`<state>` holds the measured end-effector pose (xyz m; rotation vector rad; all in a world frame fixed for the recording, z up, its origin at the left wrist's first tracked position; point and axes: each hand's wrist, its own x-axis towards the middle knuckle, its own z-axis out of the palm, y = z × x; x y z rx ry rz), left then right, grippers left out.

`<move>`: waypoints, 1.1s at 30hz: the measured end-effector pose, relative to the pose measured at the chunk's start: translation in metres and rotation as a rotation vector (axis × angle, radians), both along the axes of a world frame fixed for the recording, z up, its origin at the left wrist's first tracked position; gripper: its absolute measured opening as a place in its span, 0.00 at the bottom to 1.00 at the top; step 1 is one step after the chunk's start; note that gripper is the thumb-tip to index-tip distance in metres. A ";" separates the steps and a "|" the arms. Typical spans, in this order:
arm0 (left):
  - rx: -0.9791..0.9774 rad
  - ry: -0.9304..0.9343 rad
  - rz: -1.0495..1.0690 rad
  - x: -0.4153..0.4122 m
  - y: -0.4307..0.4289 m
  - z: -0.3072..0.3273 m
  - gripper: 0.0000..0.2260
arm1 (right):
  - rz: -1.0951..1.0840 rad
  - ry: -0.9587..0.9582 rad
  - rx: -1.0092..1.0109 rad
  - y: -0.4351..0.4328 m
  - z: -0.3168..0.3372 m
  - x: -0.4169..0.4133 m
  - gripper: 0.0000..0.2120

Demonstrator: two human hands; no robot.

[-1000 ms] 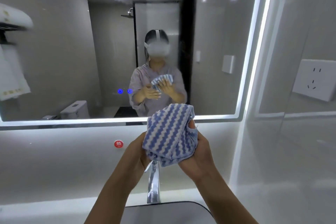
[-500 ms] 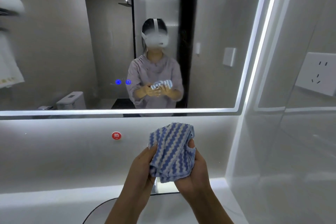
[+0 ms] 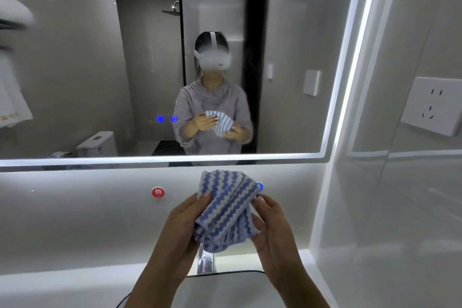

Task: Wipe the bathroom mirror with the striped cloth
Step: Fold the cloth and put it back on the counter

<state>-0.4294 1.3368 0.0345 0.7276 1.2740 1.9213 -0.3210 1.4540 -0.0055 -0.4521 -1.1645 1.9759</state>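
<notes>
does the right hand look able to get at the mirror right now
Probably yes: the right hand grips the striped cloth together with the left hand, below the mirror, and nothing stands between them and the glass.

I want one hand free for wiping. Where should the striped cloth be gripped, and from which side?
Probably the bunched lower part, from the right: the striped cloth is crumpled there, the right hand holds that side, and its flatter top can face the mirror.

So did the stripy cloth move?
Yes, down: the striped cloth overlapped the mirror's lit bottom edge before; now it sits wholly below it.
</notes>
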 end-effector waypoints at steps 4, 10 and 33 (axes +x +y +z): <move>0.058 -0.079 -0.008 0.005 0.002 0.006 0.13 | -0.002 -0.012 0.045 -0.005 0.001 -0.001 0.19; 0.083 -0.211 0.000 0.004 0.002 0.003 0.14 | 0.009 -0.055 0.160 -0.016 0.008 0.001 0.20; 0.079 -0.217 -0.067 0.006 -0.015 0.013 0.13 | 0.052 0.043 0.047 0.006 0.020 0.032 0.14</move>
